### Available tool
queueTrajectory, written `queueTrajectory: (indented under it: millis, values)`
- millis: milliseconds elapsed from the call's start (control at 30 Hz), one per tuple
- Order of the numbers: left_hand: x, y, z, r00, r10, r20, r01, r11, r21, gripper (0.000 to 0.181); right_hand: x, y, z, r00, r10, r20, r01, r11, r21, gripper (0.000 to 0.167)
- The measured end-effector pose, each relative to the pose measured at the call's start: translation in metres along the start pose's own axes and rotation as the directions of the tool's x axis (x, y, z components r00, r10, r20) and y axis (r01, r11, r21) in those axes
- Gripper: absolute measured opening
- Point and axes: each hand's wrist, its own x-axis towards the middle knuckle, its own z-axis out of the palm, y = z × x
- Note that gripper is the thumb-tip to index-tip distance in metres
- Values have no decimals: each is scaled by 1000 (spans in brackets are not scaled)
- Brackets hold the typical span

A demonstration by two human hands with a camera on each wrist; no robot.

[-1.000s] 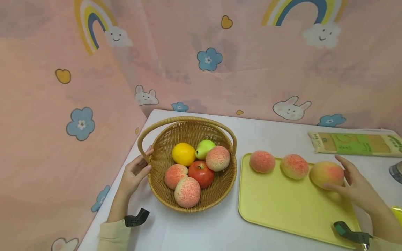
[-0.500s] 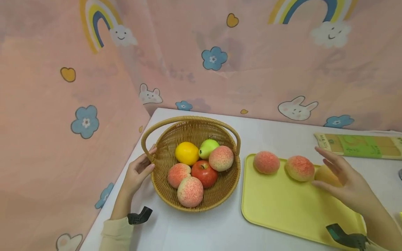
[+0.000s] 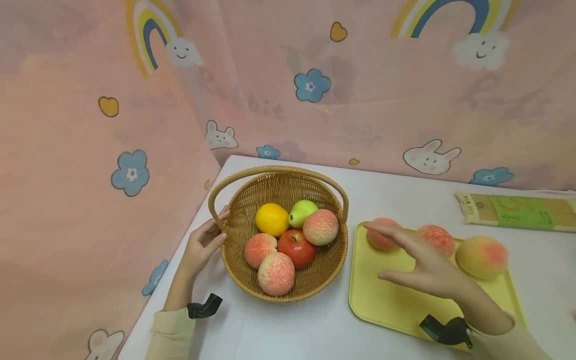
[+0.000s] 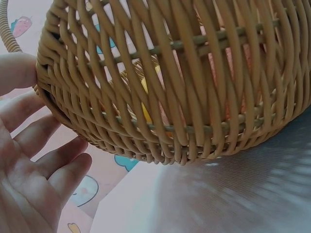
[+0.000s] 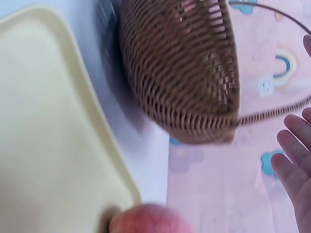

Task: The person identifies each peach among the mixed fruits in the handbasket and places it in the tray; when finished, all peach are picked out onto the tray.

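Observation:
On the left of the head view, my left hand [image 3: 201, 246] holds the left side of the wicker basket [image 3: 234, 270] near the handle's base, thumb and fingers at its rim. The left wrist view shows those fingers against the basket's wickerwork [image 4: 194, 92]. In the basket lie a lemon [image 3: 272, 220], a green pear [image 3: 302, 213], a red apple [image 3: 296, 249] and several peaches [image 3: 276, 273]. My right hand [image 3: 432, 267] hovers over the yellow tray [image 3: 373, 302], thumb and fingers spread, holding nothing. Along the tray's far edge sit two peaches [image 3: 435, 240] and a larger yellow-red peach [image 3: 481, 257].
A green-and-tan packet [image 3: 517, 211] lies behind the tray at the right. White cloth [image 3: 315, 325] covers the table. A pink patterned curtain [image 3: 270, 60] stands at the back and left.
My right hand has let go of the larger yellow-red peach at the tray's far right corner and moved left across the tray. The left hand has stayed at the basket; the view has shifted slightly.

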Motion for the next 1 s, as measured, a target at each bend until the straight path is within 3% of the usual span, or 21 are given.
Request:
queueTrajectory:
  millis: [300,433,733,867,1000]
  values:
    - [0,0,-1,1000,-3,3,3,1000,-7,44,49,-18,28,983,-136,120,137,991,3,75]
    - [0,0,0,1000,-20,12,20,1000,-5,44,67,-26,41,967,-143,211,138,990,41,72]
    - [2,-1,1,1000,-12,15,12,1000,3,44,98,-34,68,896,-213,389,161,973,163,71]
    - [2,0,1,1000,-19,16,19,1000,5,44,107,-37,76,860,-214,463,158,975,158,71]
    - [0,0,0,1000,-25,11,25,1000,-1,45,115,-40,84,817,-164,553,128,986,103,71]
